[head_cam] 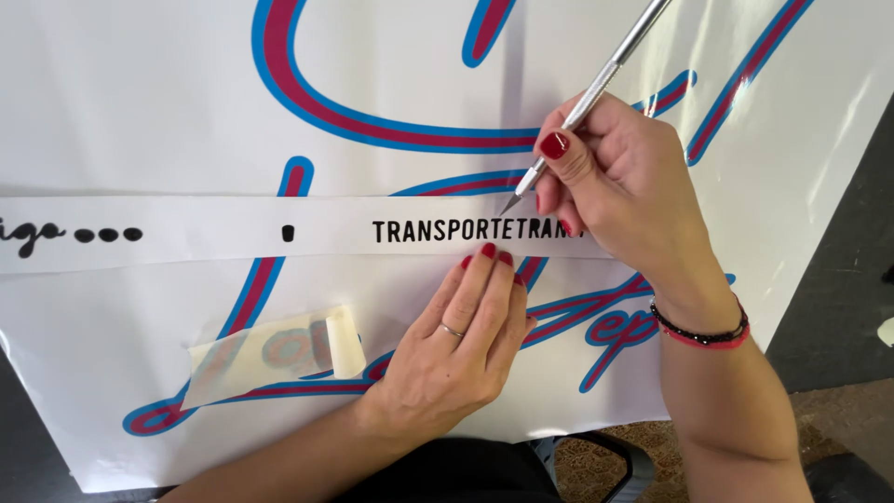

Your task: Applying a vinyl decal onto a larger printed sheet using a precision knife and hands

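Pinching a silver craft knife [596, 88], her right hand [619, 186] weeds black lettering; left hand [466, 335], spread flat, pins the white vinyl strip [205, 233]; next needs careful tip control.

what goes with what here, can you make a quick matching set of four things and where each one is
Things:
1. knife
2. left hand
3. tape piece
4. bracelet

Places:
a. on the right wrist
b. stuck on the sheet, lower left
c. pressing the strip's lower edge
d. in the right hand, tip at the strip

Pairs: 1-d, 2-c, 3-b, 4-a
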